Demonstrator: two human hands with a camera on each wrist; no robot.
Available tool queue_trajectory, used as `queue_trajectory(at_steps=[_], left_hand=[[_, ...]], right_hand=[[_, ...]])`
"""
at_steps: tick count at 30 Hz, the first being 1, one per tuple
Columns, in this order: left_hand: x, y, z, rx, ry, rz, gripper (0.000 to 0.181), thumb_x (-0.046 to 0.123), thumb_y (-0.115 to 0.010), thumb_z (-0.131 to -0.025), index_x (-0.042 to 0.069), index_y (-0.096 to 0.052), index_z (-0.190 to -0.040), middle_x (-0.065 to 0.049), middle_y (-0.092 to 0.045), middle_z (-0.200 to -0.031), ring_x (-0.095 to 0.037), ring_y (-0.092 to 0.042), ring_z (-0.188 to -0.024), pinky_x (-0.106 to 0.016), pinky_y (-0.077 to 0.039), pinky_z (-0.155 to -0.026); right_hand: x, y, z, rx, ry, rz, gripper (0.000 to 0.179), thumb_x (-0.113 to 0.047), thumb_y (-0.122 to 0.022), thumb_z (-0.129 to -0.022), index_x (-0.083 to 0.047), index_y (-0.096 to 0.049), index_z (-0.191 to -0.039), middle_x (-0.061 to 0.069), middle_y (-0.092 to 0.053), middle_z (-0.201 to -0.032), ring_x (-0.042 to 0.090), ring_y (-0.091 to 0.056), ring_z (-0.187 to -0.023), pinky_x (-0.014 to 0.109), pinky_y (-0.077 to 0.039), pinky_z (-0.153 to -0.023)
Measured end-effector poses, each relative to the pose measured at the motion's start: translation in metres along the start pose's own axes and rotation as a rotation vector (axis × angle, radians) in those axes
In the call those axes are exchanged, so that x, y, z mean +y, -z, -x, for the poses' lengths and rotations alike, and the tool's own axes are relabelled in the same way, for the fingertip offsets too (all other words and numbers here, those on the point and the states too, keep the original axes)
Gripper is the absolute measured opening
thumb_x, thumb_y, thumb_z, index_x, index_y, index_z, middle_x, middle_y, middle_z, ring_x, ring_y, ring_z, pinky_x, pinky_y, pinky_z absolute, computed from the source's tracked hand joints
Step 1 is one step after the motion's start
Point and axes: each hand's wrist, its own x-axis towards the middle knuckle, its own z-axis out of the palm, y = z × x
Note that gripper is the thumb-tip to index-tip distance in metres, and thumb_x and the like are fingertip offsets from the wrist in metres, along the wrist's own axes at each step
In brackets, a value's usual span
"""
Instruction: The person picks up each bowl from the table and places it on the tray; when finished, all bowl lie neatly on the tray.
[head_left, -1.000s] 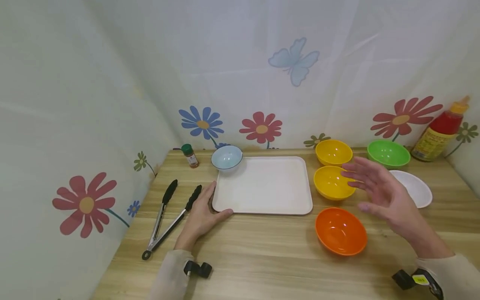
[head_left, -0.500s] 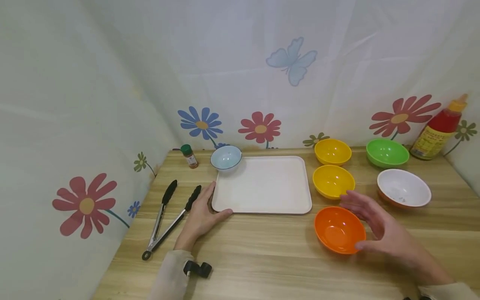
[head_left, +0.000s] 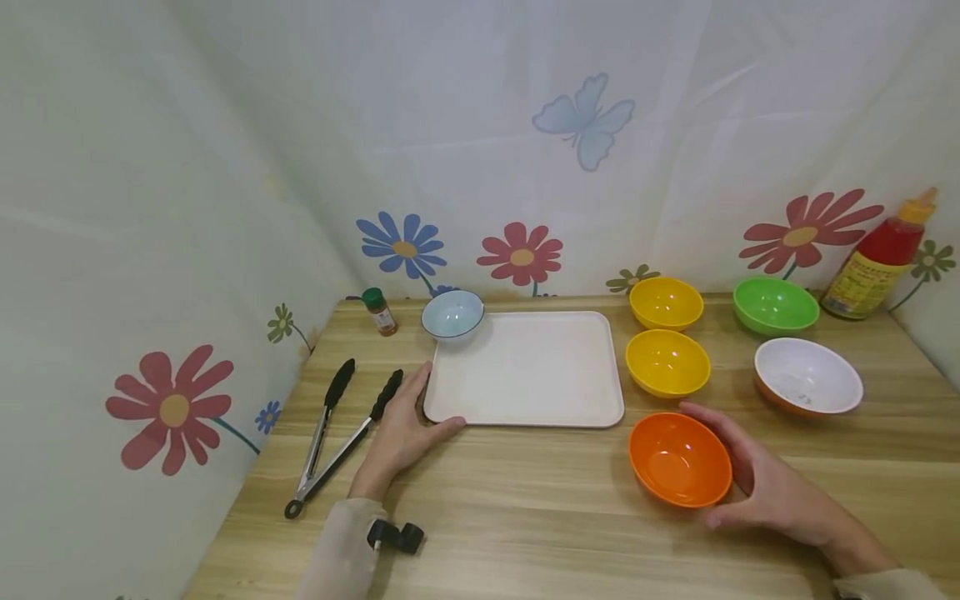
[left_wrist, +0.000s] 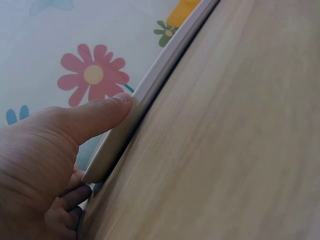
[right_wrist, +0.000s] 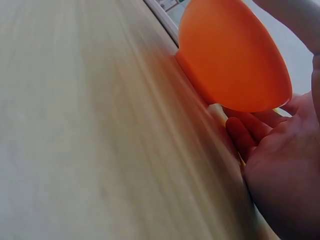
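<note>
In the head view my left hand (head_left: 401,437) lies at the near left corner of a white rectangular tray (head_left: 528,375). Its thumb (left_wrist: 107,117) is extended onto the rim, and the other fingers are loosely bent beside the corner. My right hand (head_left: 772,487) stands spread around the right side of an orange bowl (head_left: 678,458), thumb near the front rim and fingers behind. The right wrist view has the bowl's orange side (right_wrist: 230,55) above the loosely bent fingers (right_wrist: 242,137), with the palm apart from it.
Two yellow bowls (head_left: 667,364), a green bowl (head_left: 776,306) and a white-lined bowl (head_left: 808,375) stand behind the orange one. A sauce bottle (head_left: 873,262) is at back right. Left are tongs (head_left: 330,467), a green-capped spice jar (head_left: 381,312) and a pale blue bowl (head_left: 453,315) overlapping the tray's corner.
My right hand has come down and towards me from beside the front yellow bowl to the orange bowl's right side, uncovering the white-lined bowl. The left hand and tray have stayed put.
</note>
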Motion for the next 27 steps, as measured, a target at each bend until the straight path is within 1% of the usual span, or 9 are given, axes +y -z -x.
queue_trajectory(at_steps=[2,5,13,17,23,27], left_hand=[[-0.0002,-0.0002,0.0001,0.002,0.001,0.001,0.123,0.055,-0.094,-0.088,0.011,-0.025,-0.178,-0.014,-0.028,-0.183,-0.039,-0.027,-0.169,-0.057,-0.028,-0.137],[-0.0005,-0.0002,0.0,0.002,-0.003,0.002,0.122,0.054,-0.095,-0.088,0.011,-0.025,-0.178,-0.014,-0.029,-0.182,-0.039,-0.028,-0.168,-0.057,-0.028,-0.137],[-0.0007,-0.0003,-0.0001,0.006,-0.01,-0.008,0.123,0.056,-0.094,-0.088,0.009,-0.025,-0.178,-0.015,-0.028,-0.183,-0.039,-0.027,-0.169,-0.057,-0.028,-0.137],[-0.0004,-0.0004,0.0004,0.008,-0.013,-0.004,0.123,0.056,-0.094,-0.088,0.009,-0.025,-0.178,-0.015,-0.029,-0.182,-0.039,-0.028,-0.168,-0.057,-0.028,-0.137],[0.0004,0.0001,0.0006,0.007,-0.004,-0.003,0.123,0.056,-0.094,-0.087,0.011,-0.025,-0.178,-0.014,-0.029,-0.182,-0.038,-0.028,-0.168,-0.056,-0.029,-0.137],[0.0007,0.0002,0.0004,0.006,0.001,-0.006,0.123,0.056,-0.094,-0.087,0.011,-0.025,-0.178,-0.014,-0.029,-0.182,-0.038,-0.028,-0.168,-0.056,-0.028,-0.137]], right_hand=[[-0.0006,0.0,-0.0003,-0.003,-0.014,0.007,0.111,-0.005,-0.093,-0.084,-0.015,-0.028,-0.174,0.004,-0.043,-0.17,0.001,-0.051,-0.144,0.012,-0.046,-0.114],[-0.0003,-0.0001,-0.0007,-0.003,-0.014,0.015,0.109,-0.004,-0.093,-0.085,-0.014,-0.03,-0.173,0.008,-0.046,-0.169,0.003,-0.053,-0.143,0.013,-0.048,-0.113],[0.0032,0.0003,-0.0011,0.015,-0.047,0.032,0.105,-0.006,-0.094,-0.086,-0.018,-0.034,-0.171,0.004,-0.05,-0.165,0.003,-0.057,-0.14,0.016,-0.052,-0.111],[0.0049,0.0006,-0.0011,0.018,-0.046,0.022,0.105,-0.005,-0.094,-0.085,-0.017,-0.034,-0.171,0.003,-0.051,-0.165,0.003,-0.058,-0.139,0.017,-0.053,-0.11],[0.0044,0.0006,-0.0005,0.014,-0.012,-0.013,0.105,-0.001,-0.092,-0.085,-0.012,-0.033,-0.171,0.003,-0.051,-0.165,0.005,-0.058,-0.14,0.018,-0.054,-0.11],[0.0043,0.0003,-0.0002,0.022,-0.007,-0.03,0.104,0.001,-0.091,-0.086,-0.011,-0.033,-0.171,0.0,-0.052,-0.164,0.005,-0.059,-0.14,0.018,-0.055,-0.11]])
